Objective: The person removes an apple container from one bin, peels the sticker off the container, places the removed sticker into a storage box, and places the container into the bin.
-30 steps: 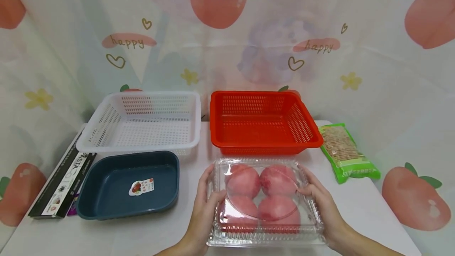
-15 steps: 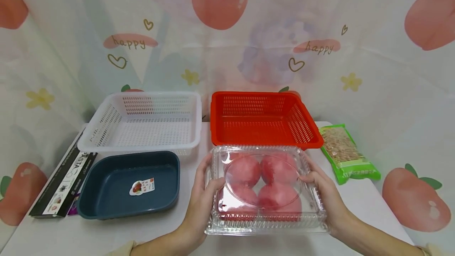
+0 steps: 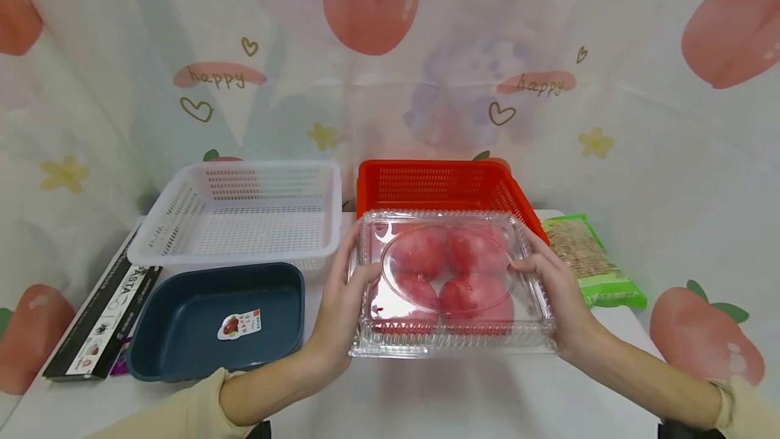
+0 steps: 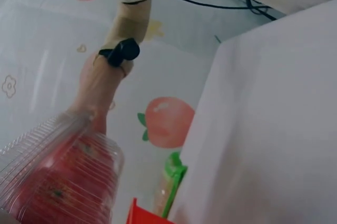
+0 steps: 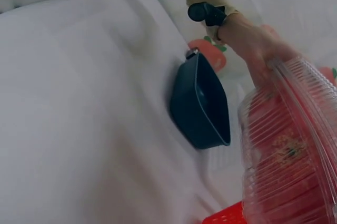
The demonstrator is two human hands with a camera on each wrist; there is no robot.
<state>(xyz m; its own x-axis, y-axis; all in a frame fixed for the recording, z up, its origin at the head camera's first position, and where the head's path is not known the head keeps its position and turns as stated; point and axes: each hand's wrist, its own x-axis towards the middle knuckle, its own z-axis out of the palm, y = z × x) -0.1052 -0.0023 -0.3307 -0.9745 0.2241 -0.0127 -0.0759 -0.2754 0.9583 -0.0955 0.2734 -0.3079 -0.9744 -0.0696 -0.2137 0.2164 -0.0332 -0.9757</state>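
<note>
A clear plastic clamshell box (image 3: pixel 402 345) with its lid on holds several red apples (image 3: pixel 420 253). My left hand (image 3: pixel 334 303) grips its left side, thumb on the lid's edge and the other fingers mostly hidden behind. On the opposite side my right hand (image 3: pixel 560 297) grips it the same way. The box is held up off the table, its shadow falling on the cloth below. In the head view it overlaps the front of the red basket (image 3: pixel 420 185). Both wrist views show the box's ribbed wall (image 5: pixel 263 129) and an apple's blossom end through it.
A white perforated basket (image 3: pixel 234 257) stands back left, a dark blue basin (image 3: pixel 201 341) in front of it. Beside them lies a black-and-white box (image 3: pixel 103 330) marked PASTA. A green-edged food packet (image 3: pixel 591 256) is at the right. The white table (image 3: pixel 451 405) backs onto a printed curtain.
Both hands have raised the clamshell box and carried it away from me, so it now covers the red basket's front and part of the packet.
</note>
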